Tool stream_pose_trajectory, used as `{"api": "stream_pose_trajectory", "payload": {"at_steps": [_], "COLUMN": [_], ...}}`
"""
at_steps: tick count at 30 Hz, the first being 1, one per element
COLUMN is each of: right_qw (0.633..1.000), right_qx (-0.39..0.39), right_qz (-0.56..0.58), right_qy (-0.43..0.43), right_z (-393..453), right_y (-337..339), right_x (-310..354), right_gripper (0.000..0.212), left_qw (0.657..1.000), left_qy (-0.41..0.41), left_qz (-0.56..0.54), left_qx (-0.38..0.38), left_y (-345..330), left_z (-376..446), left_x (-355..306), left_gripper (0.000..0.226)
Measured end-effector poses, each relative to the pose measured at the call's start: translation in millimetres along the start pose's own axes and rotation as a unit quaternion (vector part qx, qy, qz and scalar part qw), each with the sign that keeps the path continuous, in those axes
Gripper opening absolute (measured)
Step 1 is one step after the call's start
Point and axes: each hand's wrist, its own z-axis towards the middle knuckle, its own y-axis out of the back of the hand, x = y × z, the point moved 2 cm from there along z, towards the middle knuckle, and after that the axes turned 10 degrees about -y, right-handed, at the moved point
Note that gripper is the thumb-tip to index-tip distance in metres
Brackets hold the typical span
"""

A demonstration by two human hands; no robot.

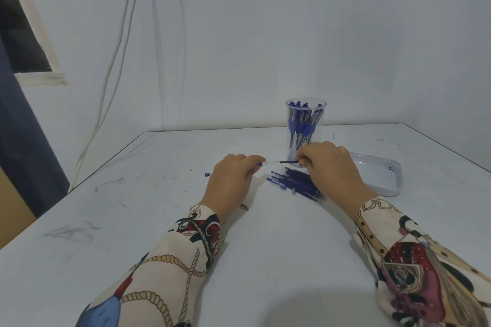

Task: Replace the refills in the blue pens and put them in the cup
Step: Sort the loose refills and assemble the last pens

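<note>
Here the left hand (pixel 233 175) grips a pen barrel (pixel 261 164) while the right hand (pixel 329 164) pinches a refill (pixel 288 161).

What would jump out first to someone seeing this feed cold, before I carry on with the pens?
Mid-table, the left hand holds a pen barrel while the right hand pinches a dark blue refill at its open end. Just behind the right hand stands a clear cup packed with blue pens, and a pile of loose refills lies on the table below that hand. A white tray sits to the right.
</note>
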Motion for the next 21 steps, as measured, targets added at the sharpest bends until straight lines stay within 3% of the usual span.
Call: {"api": "stream_pose_trajectory", "payload": {"at_steps": [6,9,13,17,21], "right_qw": [0.998,0.996,0.998,0.997,0.995], "right_qx": [-0.030,-0.009,-0.012,-0.050,-0.080], "right_qz": [-0.001,-0.022,0.006,-0.045,-0.025], "right_qy": [0.054,0.087,0.054,0.038,0.062], "right_z": [-4,-9,-9,-7,-8], "right_y": [0,-3,-4,-5,-9], "right_x": [15,31,29,21,26], "right_gripper": [0.018,0.024,0.038,0.020,0.009], "left_qw": [0.999,0.999,0.999,0.999,0.999], "left_qy": [-0.030,-0.039,-0.016,-0.003,-0.007], "left_qz": [0.011,0.017,0.027,0.036,0.039], "left_qx": [0.003,0.014,0.006,0.015,0.022], "left_y": [-3,-9,-7,-4,-8], "left_z": [1,3,2,2,4], "left_x": [-7,-13,-9,-8,-10], "left_gripper": [0.025,0.025,0.027,0.029,0.027]}}
